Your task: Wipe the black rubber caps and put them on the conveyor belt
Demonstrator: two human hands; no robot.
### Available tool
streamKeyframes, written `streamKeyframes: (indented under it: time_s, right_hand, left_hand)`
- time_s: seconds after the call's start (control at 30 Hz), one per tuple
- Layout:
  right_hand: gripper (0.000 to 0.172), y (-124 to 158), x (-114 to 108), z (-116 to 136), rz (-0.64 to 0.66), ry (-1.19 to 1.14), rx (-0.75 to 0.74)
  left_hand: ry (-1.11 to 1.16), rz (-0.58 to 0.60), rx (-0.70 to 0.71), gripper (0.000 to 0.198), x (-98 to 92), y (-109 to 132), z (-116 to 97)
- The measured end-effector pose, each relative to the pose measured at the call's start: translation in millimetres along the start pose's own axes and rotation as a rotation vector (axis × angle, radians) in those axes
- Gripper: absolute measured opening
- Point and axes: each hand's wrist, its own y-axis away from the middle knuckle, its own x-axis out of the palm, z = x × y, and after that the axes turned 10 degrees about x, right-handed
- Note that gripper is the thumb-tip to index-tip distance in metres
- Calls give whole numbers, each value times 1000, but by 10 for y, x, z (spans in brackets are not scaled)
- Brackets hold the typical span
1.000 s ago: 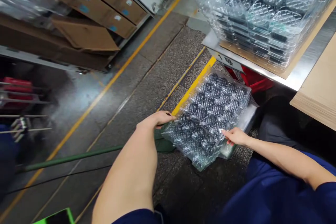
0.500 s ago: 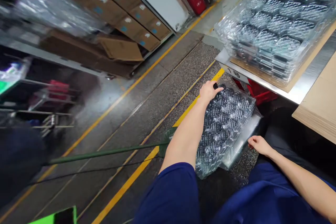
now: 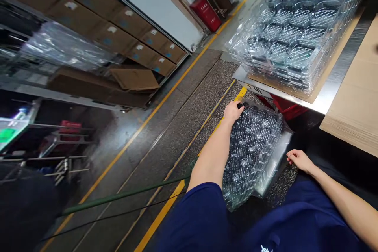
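A clear plastic blister tray point(image 3: 251, 145) with rows of dark pockets lies tilted at a low level, on top of a silvery sheet or box point(image 3: 270, 173). At the tray's far left corner, my left hand point(image 3: 232, 112) has its thumb and fingers closed around a small black part point(image 3: 240, 106); its exact kind is too small to tell. My right hand point(image 3: 300, 160) hovers apart from the tray, to its right, with curled fingers and nothing visible in them.
Stacked clear trays point(image 3: 292, 47) stand on cardboard on a metal table point(image 3: 326, 100). Beside them lies a pile of cardboard sheets point(image 3: 351, 114). A green pole point(image 3: 126, 197) crosses the floor at left. Cartons point(image 3: 118, 35) fill a shelf behind; a red box point(image 3: 206, 13) stands by the wall.
The camera view has shifted slightly. My left hand stays at the tray's far corner, its thumb now closer to the fingers. My right hand has moved a little farther from the tray.
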Motion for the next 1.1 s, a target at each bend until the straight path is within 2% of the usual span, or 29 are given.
streamKeyframes:
  time_s: [0.1,0.2,0.3,0.4,0.53,0.73,0.83,0.97,1.1]
  right_hand:
    - [20,-9,5,8,1,8,-6]
    - [20,-26,30,14,11,18,-16]
    - [19,-46,53,10,26,29,-22]
    - [20,-62,66,-2,35,45,-28]
    - [24,-65,62,-27,45,67,-54]
    - [26,-132,20,-75,35,78,-68]
    - [27,-212,5,-86,22,77,-62]
    - [26,-273,0,-89,21,84,-64]
    - [25,-259,3,-82,28,93,-79]
  left_hand:
    - [8,-33,-15,50,-26,28,-24]
    - [29,-120,-34,55,-44,83,-103]
    - [70,-176,34,60,-14,151,-251]
    - [73,-149,127,63,71,204,-415]
    - [9,-121,133,64,178,232,-517]
    - [-64,-135,142,64,160,271,-583]
    - [-62,-165,196,67,150,358,-752]
    - [-79,-100,290,73,226,501,-1015]
    - [-124,-52,272,65,309,570,-1132]
